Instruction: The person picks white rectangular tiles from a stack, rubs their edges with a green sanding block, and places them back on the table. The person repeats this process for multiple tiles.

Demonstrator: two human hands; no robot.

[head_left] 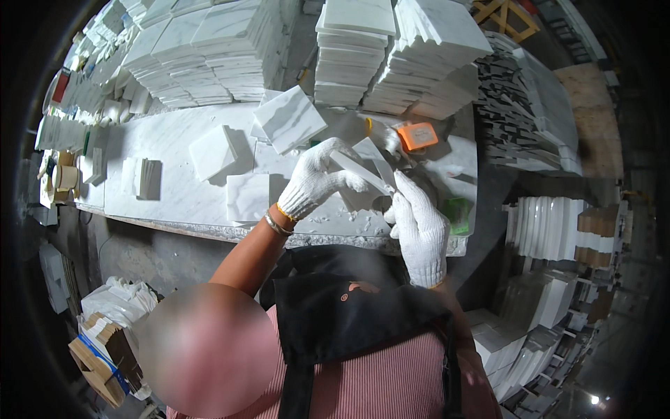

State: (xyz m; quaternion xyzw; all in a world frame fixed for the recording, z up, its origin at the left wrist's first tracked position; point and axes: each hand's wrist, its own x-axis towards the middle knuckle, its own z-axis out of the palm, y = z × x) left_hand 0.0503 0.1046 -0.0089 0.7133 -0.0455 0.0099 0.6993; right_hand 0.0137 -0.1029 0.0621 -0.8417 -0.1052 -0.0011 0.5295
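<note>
A white marble tile (357, 170) is tilted up on its side, its narrow edge turned toward me. My left hand (307, 183), in a white knit glove, grips it by the left end with thumb and fingers. At its right end is my gloved right hand (421, 227), fingers bent together with the tips by the tile's corner; whatever they pinch is too small to make out. Behind the held tile stands another grey-white tile piece (373, 153). A grey-veined tile (289, 120) lies beyond my left hand, and a plain tile (248, 197) lies left of it.
The work surface is a marble-topped bench (174, 202) with white crumbs near its front edge. Farther left are a tile (211, 153) and a small upright tile group (137, 177). An orange box (419, 136) and green object (457, 215) sit right. Tall tile stacks (433, 56) line the back.
</note>
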